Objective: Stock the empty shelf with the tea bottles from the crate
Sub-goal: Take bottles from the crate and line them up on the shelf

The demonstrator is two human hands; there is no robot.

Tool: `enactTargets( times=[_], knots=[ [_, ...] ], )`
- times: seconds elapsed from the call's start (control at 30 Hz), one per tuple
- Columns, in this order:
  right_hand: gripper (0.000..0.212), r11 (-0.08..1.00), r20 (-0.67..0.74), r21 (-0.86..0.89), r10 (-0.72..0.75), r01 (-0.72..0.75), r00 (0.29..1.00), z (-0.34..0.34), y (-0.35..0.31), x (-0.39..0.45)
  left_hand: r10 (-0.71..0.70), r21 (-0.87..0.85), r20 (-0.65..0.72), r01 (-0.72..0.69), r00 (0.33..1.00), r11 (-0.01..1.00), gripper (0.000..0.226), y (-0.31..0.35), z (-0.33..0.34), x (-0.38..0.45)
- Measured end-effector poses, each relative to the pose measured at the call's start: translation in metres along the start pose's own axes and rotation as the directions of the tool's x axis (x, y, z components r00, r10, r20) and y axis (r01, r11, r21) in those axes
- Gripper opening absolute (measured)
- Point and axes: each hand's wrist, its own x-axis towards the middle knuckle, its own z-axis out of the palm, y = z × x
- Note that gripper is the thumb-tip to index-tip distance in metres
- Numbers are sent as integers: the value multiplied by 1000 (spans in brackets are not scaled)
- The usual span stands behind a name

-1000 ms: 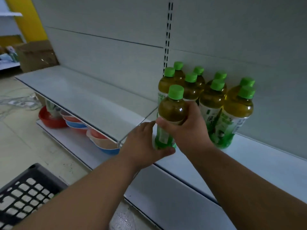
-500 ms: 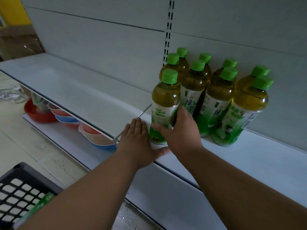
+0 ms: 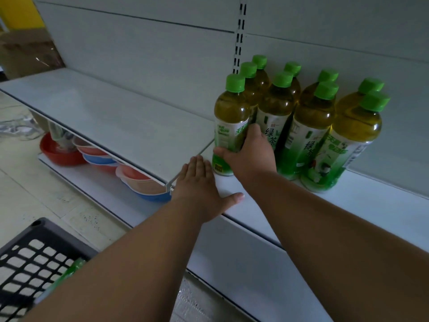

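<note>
Nearest me, bottom left: black plastic lattice crate (image 3: 34,266) on the pale tiled floor (image 3: 27,194), w/ a bit of green showing at its right edge, prob. a bottle but too blurred to tell.

My two bare forearms reach up from the bottom of frame to the white metal shelf (image 3: 130,119). My left hand (image 3: 200,189) lies flat, palm down, on the shelf's front part, fingers straight and together, thumb spread out to the right along the front lip; it grasps nothing. It sits right at the seam between two shelf boards, just left of and close to the front bottle's base, not touching it as far as I can see.

My right hand (image 3: 249,154) is wrapped round the lower label of the front-left green-capped tea bottle with amber liquid and green-white label (image 3: 231,126). Thumb on the left side, fingers round the right/back. Bottle stands upright, base on the shelf, at the left end of the group.

Behind and right of it: the rest of the same green-capped tea bottles (image 3: 311,126), upright, packed touching in rows back to the grey-white back panel (image 3: 162,54) w/ its slotted upright.

Lower shelf, left: stacked red, blue and orange plastic basins (image 3: 139,180). Far top left: brown cardboard box (image 3: 25,52).
</note>
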Motion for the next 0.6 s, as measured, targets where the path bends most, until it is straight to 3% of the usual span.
enactTargets(
  times=[0.13,0.33,0.47,0.6],
  knots=[
    [67,1000,-21,-11,-7,7,1000,-13,0,-26,30,-42,23,-30,999,999,122,-1,-11,-9],
    [59,939,128,-134,-299,315,946,-20,-33,-88,47,-115,-230,-75,972,991,106,-32,-17,-90],
    [61,843,246,-133,-482,522,841,-7,-86,-135,-113,-187,-277,62,954,980,101,-79,-20,-173],
    [61,706,354,-79,-640,704,682,14,-141,-184,-335,-205,-294,283,895,937,101,-132,-19,-262]
  ],
)
